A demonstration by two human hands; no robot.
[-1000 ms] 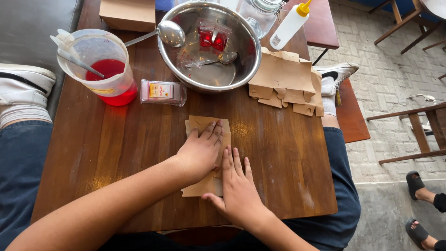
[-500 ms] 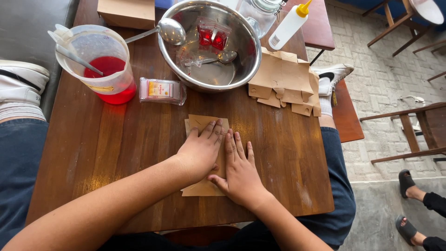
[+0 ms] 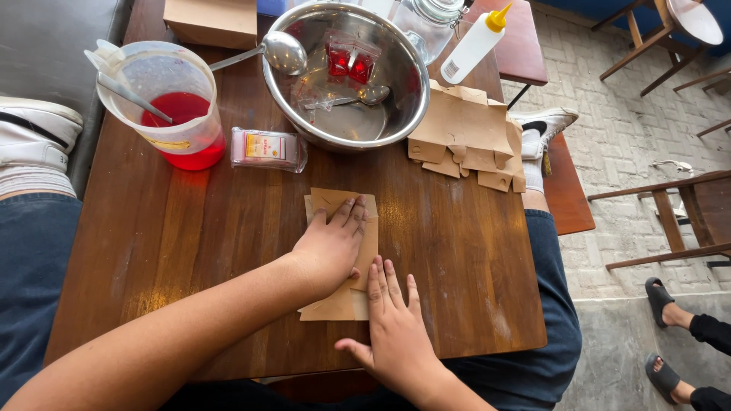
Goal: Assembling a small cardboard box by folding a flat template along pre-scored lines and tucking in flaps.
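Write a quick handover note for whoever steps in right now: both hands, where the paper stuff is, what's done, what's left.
Left hand: flat on the brown paper piece, pressing it to the table.
Right hand: flat at the piece's lower right edge, fingertips on it.
Stack of brown paper pieces sits right of the steel bowl; jug of red liquid far left.
Done: one piece laid out, partly folded.
Left: the stack looks untouched.
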